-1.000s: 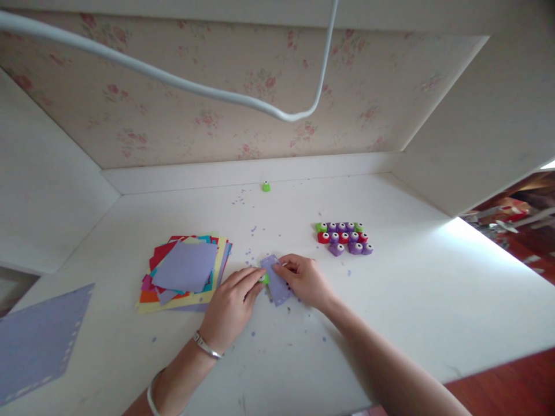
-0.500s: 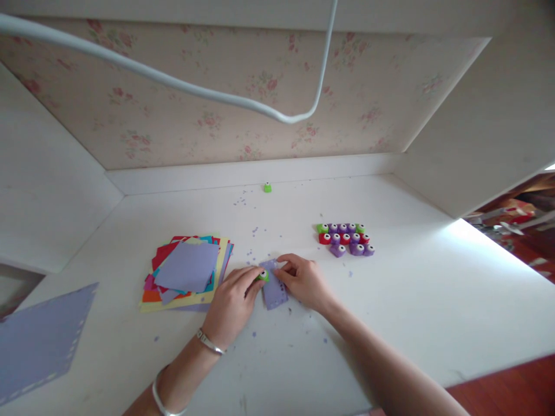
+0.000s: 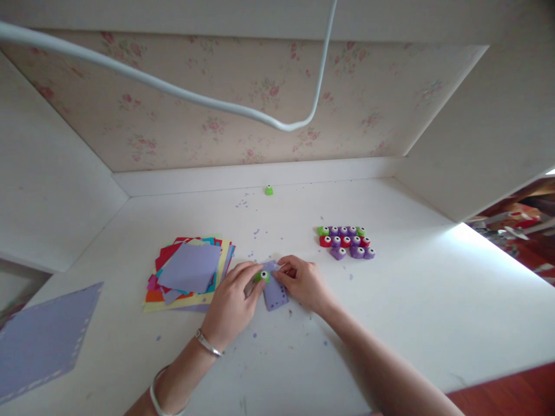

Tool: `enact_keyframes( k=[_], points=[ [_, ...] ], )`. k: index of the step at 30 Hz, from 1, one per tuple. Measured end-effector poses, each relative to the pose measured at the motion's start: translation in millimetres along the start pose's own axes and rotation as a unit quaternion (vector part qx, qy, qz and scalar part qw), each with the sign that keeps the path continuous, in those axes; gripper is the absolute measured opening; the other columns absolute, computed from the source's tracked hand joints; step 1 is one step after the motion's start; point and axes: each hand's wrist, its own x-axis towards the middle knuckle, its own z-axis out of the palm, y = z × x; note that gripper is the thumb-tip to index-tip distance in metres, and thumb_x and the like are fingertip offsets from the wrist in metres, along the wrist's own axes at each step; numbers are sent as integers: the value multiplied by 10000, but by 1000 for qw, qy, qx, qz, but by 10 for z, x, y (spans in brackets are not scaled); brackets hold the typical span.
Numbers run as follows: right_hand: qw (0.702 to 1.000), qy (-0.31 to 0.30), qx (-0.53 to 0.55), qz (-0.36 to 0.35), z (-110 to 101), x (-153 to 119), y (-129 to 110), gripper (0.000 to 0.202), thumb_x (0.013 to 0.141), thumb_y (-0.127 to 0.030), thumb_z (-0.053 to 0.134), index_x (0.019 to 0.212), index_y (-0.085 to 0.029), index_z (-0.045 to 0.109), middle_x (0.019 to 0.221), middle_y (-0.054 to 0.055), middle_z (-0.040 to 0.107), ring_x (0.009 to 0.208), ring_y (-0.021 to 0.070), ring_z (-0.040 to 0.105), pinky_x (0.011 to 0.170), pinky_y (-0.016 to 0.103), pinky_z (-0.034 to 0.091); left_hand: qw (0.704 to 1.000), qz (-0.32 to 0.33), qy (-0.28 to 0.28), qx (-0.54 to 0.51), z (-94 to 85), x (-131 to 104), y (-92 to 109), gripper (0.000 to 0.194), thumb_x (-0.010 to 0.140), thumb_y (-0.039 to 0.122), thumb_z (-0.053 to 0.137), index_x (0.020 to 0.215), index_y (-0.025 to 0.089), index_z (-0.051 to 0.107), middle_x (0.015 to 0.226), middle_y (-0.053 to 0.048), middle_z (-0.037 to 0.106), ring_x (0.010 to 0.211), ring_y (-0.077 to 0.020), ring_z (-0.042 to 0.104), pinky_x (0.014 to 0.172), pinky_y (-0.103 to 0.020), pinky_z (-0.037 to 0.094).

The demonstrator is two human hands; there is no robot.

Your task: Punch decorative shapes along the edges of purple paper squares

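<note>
Between the thumb and fingers of my left hand (image 3: 234,294) is a small green craft punch (image 3: 262,277) with a white and black button on top. The punch sits at the left edge of a small lilac paper piece (image 3: 276,294), which has little punched holes along its edges. My right hand (image 3: 303,281) pinches that same paper at its upper right side. Whether the paper's edge lies inside the punch's slot is hidden by the punch body and my fingers.
Left of my hands lies a stack of coloured paper (image 3: 191,268). A larger lilac sheet (image 3: 47,341) with punched edges is at far left. Several purple, red and green punches (image 3: 346,241) stand in rows at right, another green punch (image 3: 269,190) by the wall. A white cable (image 3: 173,86) hangs above.
My left fingers have loosened slightly around the punch, and its button top shows more clearly. The paper and my right hand keep nearly the same place; the whole view has shifted a little.
</note>
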Motion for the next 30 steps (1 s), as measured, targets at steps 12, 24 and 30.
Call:
enact_keyframes(
  k=[12, 24, 30],
  points=[
    [1000, -1, 6, -6, 12, 4, 9, 164, 837, -266, 608, 977, -183, 629, 779, 32, 718, 648, 141, 638, 560, 231, 440, 929, -276, -84, -231, 67, 208, 35, 277, 830, 393, 624, 966, 171, 718, 953, -48, 724, 584, -137, 653, 535, -246, 547],
    [1000, 4, 10, 0, 8, -7, -5, 159, 850, -265, 597, 992, -201, 632, 802, 27, 727, 678, 147, 653, 574, 229, 449, 881, -380, -116, -258, 71, 415, 117, 238, 744, 230, 708, 978, 192, 693, 800, -8, 657, 529, -111, 618, 502, -243, 562],
    [1000, 0, 16, 0, 15, -5, 7, 139, 857, -261, 587, 982, -215, 627, 799, 18, 727, 683, 148, 658, 564, 224, 441, 883, -382, -146, -232, 53, 488, 160, 197, 751, 120, 623, 916, 193, 703, 746, 7, 584, 551, -106, 593, 495, -230, 558]
  ],
)
